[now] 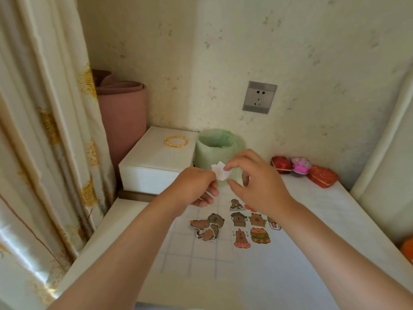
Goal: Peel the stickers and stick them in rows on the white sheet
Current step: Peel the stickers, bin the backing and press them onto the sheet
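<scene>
The sheet lay nearest, with stuck stickers in rows on its right part and a loose pile on its left. Above the sheet's far edge, the left hand, fingers curled, and the right hand, thumb and forefinger closed, other fingers loose, pinched one white sticker between them. Beyond the sheet stood a bin and a box

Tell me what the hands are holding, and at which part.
Both hold one white sticker, blank side showing. The left hand pinches its lower left edge; the right hand pinches its right edge between thumb and forefinger.
</scene>
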A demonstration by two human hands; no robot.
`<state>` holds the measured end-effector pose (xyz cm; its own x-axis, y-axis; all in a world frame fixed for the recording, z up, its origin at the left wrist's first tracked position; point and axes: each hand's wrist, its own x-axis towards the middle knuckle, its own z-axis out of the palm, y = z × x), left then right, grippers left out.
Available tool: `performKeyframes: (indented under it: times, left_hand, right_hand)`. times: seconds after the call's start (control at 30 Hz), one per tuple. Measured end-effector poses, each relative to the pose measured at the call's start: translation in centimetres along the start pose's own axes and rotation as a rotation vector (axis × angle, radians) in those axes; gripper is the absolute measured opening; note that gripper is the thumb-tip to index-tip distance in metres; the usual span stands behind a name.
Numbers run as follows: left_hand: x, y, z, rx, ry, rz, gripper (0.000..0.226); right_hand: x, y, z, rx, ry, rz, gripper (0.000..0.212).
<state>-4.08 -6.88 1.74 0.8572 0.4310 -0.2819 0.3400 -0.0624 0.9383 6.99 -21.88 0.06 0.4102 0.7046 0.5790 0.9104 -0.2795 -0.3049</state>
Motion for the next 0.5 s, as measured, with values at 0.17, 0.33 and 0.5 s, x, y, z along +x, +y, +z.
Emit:
performKeyframes:
  times: [0.17, 0.33, 0.5]
  left_hand:
    - [-0.3, 0.1, 2.2, 0.008, -0.049, -0.069, 0.022]
    - [-0.2, -0.4, 3.7, -0.013, -0.080, -0.160, 0.026]
    - [0.4, -1.0, 4.8, -0.252, -0.192, -0.272, 0.027]
  right_hand:
    - [-1.5, 1.6, -0.4, -0.083, 0.047, -0.104, 0.008]
    - [-2.7, 2.6, -0.8, -0.180, 0.003, -0.188, 0.010]
    - [-3.6, 3.8, -1.3, -0.157, 0.011, -0.211, 0.011]
